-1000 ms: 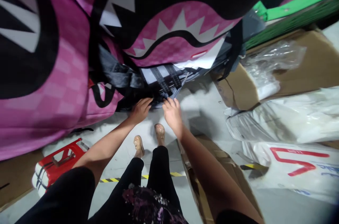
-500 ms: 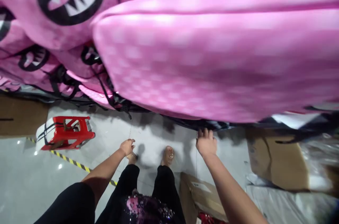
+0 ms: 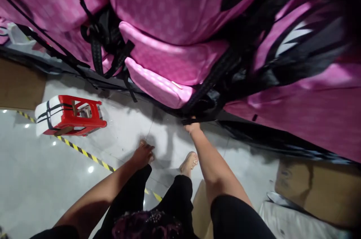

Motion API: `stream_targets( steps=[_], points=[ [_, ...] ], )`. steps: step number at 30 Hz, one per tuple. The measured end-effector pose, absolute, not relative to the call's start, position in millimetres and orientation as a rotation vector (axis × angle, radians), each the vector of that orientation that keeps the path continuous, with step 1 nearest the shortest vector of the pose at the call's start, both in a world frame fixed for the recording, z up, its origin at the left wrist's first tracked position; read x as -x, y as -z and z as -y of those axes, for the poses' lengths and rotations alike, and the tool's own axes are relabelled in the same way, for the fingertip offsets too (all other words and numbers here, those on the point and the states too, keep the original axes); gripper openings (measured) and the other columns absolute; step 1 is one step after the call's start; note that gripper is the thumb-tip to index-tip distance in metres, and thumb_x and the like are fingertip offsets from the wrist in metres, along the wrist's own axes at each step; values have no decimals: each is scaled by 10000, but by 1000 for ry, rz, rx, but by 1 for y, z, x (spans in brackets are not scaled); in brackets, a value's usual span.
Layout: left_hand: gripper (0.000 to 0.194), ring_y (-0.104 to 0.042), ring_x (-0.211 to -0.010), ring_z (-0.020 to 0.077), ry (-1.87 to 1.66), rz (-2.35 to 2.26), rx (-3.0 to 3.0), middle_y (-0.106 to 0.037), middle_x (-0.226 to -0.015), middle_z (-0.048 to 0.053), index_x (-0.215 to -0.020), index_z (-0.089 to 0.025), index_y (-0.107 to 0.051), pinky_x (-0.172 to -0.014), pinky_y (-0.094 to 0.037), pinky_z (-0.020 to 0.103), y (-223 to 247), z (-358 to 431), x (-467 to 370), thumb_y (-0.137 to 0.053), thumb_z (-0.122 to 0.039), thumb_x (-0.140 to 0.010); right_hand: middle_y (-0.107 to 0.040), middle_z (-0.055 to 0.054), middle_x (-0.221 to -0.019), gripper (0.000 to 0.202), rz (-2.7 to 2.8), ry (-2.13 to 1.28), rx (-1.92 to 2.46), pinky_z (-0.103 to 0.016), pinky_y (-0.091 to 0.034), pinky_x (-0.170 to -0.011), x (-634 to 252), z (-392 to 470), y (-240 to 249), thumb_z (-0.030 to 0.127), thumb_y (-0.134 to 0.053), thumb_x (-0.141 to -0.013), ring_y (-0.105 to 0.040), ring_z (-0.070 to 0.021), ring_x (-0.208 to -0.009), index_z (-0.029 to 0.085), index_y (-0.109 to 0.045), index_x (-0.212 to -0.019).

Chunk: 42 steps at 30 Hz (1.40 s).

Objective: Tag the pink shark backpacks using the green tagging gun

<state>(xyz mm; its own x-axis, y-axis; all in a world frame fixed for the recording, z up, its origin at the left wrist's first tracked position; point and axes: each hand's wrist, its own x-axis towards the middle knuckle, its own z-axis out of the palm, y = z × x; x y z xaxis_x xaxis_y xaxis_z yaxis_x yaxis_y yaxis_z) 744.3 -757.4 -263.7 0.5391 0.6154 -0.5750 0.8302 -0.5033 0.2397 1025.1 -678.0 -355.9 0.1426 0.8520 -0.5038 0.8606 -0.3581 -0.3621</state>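
My left hand [image 3: 143,151] hangs low over the floor, fingers loosely apart, with nothing visible in it. My right hand [image 3: 193,127] reaches up to the edge below the pink bags. A black strap and the edge cover most of its fingers, so its grip is hidden. Just above it lies a pink checkered backpack [image 3: 172,60] with a smaller pink front section and black straps [image 3: 217,75]. Another pink backpack [image 3: 304,111], with a black-and-white toothed print, lies to the right. More pink backpacks [image 3: 62,9] are heaped on the left.
A red plastic stool [image 3: 81,116] with a white, strapped top lies on its side at left, near yellow-black floor tape [image 3: 84,152]. Cardboard boxes stand at left [image 3: 21,84] and right [image 3: 324,186]. A grey plastic-wrapped bundle [image 3: 293,218] lies at lower right.
The large pink bag that filled the upper right is gone from that spot, and other pink backpacks with straps now show. My right hand has moved left and up to the strap; the view has shifted.
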Motion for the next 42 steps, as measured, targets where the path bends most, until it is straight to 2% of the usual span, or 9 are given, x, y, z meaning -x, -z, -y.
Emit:
stream_targets(
  steps=[3, 7, 12, 16, 21, 27, 32, 37, 42],
  points=[
    [446, -502, -1317, 254, 478, -1065, -2363, -511, -1447, 131, -1406, -165, -495, -1059, -471, 419, 269, 724, -742, -539, -261, -972, -674, -62, -1089, 252, -1877, 906, -2203, -429, -477, -983, -995, 705, 344, 364, -616, -948, -627, -185, -1022, 127, -675, -1010],
    [538, -234, -1507, 232, 306, -876, -2474, -349, -1598, 81, -1503, -204, -392, -1235, -222, 413, 277, 680, -783, -481, -218, -972, -642, -142, -1163, 295, -1956, 791, -2001, -455, -381, -1014, -972, 743, 315, 248, -608, -918, -551, -281, -1136, 170, -671, -1196],
    [319, -521, -1260, 281, 418, -937, -2477, -658, -1225, 140, -1195, -122, -648, -1138, -318, 506, 304, 654, -813, -606, -146, -879, -605, -159, -1271, 429, -1975, 803, -1862, -437, -338, -1023, -967, 758, 298, 336, -505, -966, -512, -308, -1165, 224, -594, -1370],
    [155, -540, -1189, 232, 444, -945, -2489, -652, -1132, 65, -1023, -142, -670, -1073, -379, 469, 314, 664, -810, -596, -244, -932, -625, -132, -1292, 483, -1882, 901, -1818, -386, -364, -1015, -983, 743, 299, 468, -364, -1025, -537, -273, -1196, 232, -560, -1398],
    [174, -526, -1125, 251, 423, -1010, -2471, -661, -1027, 90, -958, -156, -706, -1020, -370, 447, 308, 668, -813, -536, -176, -931, -718, -130, -1047, 485, -1529, 960, -1834, -331, -490, -844, -1008, 689, 321, 440, -309, -1056, -677, -196, -951, 118, -639, -1206],
    [250, -514, -1157, 285, 385, -1055, -2429, -654, -1125, 144, -1010, -146, -720, -1032, -353, 467, 305, 673, -818, -483, -161, -933, -650, -97, -1223, 350, -1574, 1039, -1748, -469, -452, -1004, -991, 693, 339, 438, -512, -991, -604, -233, -1136, 174, -652, -1174],
    [447, -440, -1344, 250, 370, -992, -2386, -475, -1493, 124, -1376, -161, -534, -1142, -303, 429, 310, 696, -845, -518, -133, -930, -631, -79, -1304, 333, -1773, 1119, -1680, -400, -408, -1013, -999, 726, 325, 250, -429, -987, -552, -224, -1223, 256, -679, -1208],
    [398, -587, -1170, 237, 562, -1011, -2292, -589, -1309, 102, -1284, -165, -574, -1027, -482, 484, 333, 702, -877, -606, -376, -948, -685, -61, -1203, 343, -1836, 1137, -1705, -335, -421, -959, -1009, 734, 317, 225, -440, -961, -584, -206, -1165, 277, -688, -1192],
    [333, -633, -1069, 207, 730, -1042, -2241, -640, -1187, 86, -1184, -143, -617, -950, -541, 444, 336, 696, -878, -617, -376, -946, -704, -137, -1121, 444, -1692, 1036, -1917, -319, -466, -873, -1007, 733, 312, 254, -293, -1012, -649, -228, -1040, 159, -573, -1344]
  ],
)
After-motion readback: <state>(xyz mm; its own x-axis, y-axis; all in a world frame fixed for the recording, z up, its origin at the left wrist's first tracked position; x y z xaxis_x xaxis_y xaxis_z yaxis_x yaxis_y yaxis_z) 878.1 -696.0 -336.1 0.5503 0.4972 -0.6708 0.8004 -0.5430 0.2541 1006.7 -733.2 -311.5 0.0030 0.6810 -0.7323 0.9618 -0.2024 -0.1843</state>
